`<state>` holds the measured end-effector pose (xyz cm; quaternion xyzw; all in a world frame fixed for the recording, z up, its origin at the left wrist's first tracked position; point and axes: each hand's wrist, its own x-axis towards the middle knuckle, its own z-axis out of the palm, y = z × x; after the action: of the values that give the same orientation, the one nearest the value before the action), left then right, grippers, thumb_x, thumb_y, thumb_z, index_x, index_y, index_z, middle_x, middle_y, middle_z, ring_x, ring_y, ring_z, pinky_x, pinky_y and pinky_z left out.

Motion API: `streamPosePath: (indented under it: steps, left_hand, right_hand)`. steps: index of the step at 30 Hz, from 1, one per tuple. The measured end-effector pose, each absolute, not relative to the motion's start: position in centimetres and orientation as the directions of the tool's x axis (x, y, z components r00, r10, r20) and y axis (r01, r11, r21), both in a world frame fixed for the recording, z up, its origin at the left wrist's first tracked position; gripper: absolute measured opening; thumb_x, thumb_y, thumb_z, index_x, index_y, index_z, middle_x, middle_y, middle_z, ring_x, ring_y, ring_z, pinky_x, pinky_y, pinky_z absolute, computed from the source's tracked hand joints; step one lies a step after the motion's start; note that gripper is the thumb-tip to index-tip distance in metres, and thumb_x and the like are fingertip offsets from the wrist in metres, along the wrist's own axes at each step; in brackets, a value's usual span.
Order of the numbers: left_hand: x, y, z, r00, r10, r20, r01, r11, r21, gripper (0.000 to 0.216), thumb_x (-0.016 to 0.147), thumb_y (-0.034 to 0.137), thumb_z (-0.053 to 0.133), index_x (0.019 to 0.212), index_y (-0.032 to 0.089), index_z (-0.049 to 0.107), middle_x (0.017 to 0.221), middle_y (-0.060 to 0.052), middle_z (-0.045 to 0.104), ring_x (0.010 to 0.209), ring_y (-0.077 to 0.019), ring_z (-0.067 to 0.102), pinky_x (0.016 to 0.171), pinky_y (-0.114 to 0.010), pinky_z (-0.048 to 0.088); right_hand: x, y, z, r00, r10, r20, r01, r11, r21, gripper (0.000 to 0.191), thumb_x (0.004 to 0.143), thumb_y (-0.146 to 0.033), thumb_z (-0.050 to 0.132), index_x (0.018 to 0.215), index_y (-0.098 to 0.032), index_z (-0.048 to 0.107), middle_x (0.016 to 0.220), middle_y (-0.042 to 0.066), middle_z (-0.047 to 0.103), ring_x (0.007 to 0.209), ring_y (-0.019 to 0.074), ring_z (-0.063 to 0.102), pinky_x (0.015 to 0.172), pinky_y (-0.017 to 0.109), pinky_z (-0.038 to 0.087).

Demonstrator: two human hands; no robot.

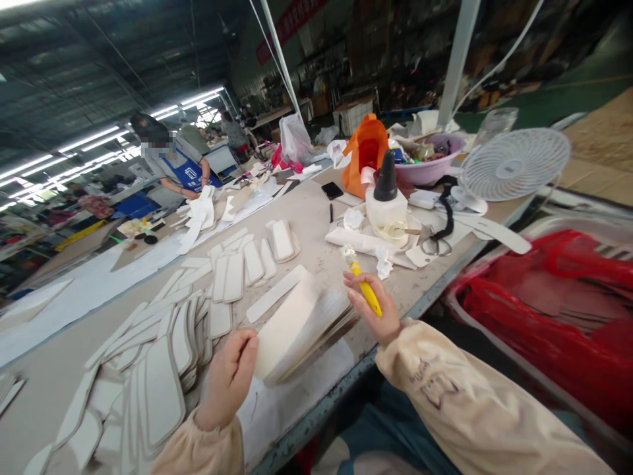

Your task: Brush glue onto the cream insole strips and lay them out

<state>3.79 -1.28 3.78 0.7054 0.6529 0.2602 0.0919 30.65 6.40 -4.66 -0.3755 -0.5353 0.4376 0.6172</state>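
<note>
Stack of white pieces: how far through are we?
Done, by the look: rows of white pieces lie fanned out across the table. In hand: left hand holds the stack, right hand a yellow brush. Left: that thick stack.

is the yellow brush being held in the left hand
No, the yellow-handled brush is gripped in the right hand, while the left hand holds the tilted stack of white pieces.
</note>
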Motion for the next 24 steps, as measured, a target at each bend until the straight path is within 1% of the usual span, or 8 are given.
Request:
streamPosePath:
  steps: [3,5,9,12,14,18,22,24]
  left_hand:
    - [4.9,-2.1,3.4,0.037,0.983,0.182,0.817,-0.135,0.561,0.022,0.091,0.035,0.040,0.082,0.021,0.054,0.068,0.003,0.054,0.061,-0.0136,0.051,0.056,-0.024,0.040]
    - [5.1,-2.4,3.1,0.029,0.987,0.158,0.788,-0.120,0.604,0.022,0.091,0.035,0.041,0.080,0.021,0.054,0.067,0.003,0.053,0.061,-0.0134,0.050,0.056,-0.023,0.040]
    - [4.4,-2.8,2.8,-0.040,0.988,0.152,0.755,-0.070,0.652,0.021,0.090,0.036,0.043,0.081,0.021,0.056,0.069,0.003,0.053,0.064,-0.0132,0.050,0.058,-0.023,0.040]
    - [3.6,-2.7,2.4,-0.077,0.987,0.138,0.736,-0.037,0.676,0.021,0.089,0.037,0.044,0.081,0.021,0.057,0.072,0.003,0.055,0.067,-0.0133,0.050,0.060,-0.023,0.040]
    - [3.3,-2.4,2.2,-0.109,0.988,0.108,0.719,0.004,0.695,0.021,0.088,0.037,0.046,0.083,0.021,0.058,0.073,0.003,0.056,0.069,-0.0133,0.050,0.061,-0.023,0.040]
    - [2.8,-1.6,1.9,-0.119,0.991,-0.063,0.619,0.123,0.775,0.020,0.085,0.038,0.052,0.090,0.020,0.061,0.078,0.002,0.060,0.071,-0.0136,0.053,0.061,-0.023,0.041]
    - [2.1,-1.2,1.4,-0.091,0.979,-0.182,0.491,0.203,0.847,0.030,0.079,0.036,0.058,0.102,0.017,0.061,0.086,-0.001,0.063,0.071,-0.0141,0.055,0.058,-0.025,0.044]
    - [1.9,-1.2,0.9,-0.131,0.970,-0.205,0.477,0.243,0.845,0.034,0.075,0.036,0.062,0.103,0.017,0.060,0.082,-0.001,0.061,0.064,-0.0127,0.054,0.053,-0.024,0.043]
  right_hand:
    - [29.8,6.7,-5.2,0.009,0.968,0.252,-0.252,0.246,-0.936,0.030,0.085,-0.039,0.061,0.105,-0.027,0.043,0.131,0.010,0.055,0.102,0.0232,0.065,0.089,0.041,0.052]
    - [29.4,6.9,-5.6,0.015,0.971,0.238,-0.257,0.234,-0.938,0.031,0.084,-0.040,0.062,0.104,-0.027,0.043,0.131,0.010,0.055,0.102,0.0234,0.066,0.090,0.042,0.052]
    - [29.0,7.1,-5.8,0.043,0.968,0.248,-0.190,0.251,-0.949,0.029,0.083,-0.040,0.062,0.102,-0.027,0.044,0.128,0.009,0.058,0.108,0.0230,0.062,0.095,0.041,0.049]
    - [28.9,7.3,-5.6,0.030,0.975,0.218,-0.181,0.220,-0.959,0.033,0.080,-0.040,0.065,0.100,-0.027,0.041,0.128,0.008,0.059,0.092,0.0199,0.068,0.085,0.038,0.053]
    - [28.9,7.5,-5.5,0.034,0.975,0.218,-0.154,0.220,-0.963,0.036,0.076,-0.039,0.068,0.097,-0.027,0.041,0.121,0.007,0.063,0.086,0.0190,0.068,0.082,0.037,0.053]
    - [28.8,8.4,-5.4,0.103,0.959,0.265,-0.093,0.274,-0.957,0.037,0.073,-0.038,0.070,0.093,-0.026,0.041,0.108,0.007,0.069,0.100,0.0215,0.065,0.090,0.039,0.049]
    - [28.7,9.3,-5.6,0.091,0.954,0.287,0.010,0.287,-0.958,0.036,0.072,-0.040,0.069,0.092,-0.025,0.042,0.108,0.009,0.069,0.094,0.0232,0.066,0.084,0.040,0.051]
    - [28.6,9.5,-5.7,0.072,0.954,0.291,0.109,0.283,-0.953,0.035,0.072,-0.042,0.068,0.092,-0.024,0.045,0.105,0.009,0.070,0.088,0.0236,0.067,0.080,0.040,0.052]
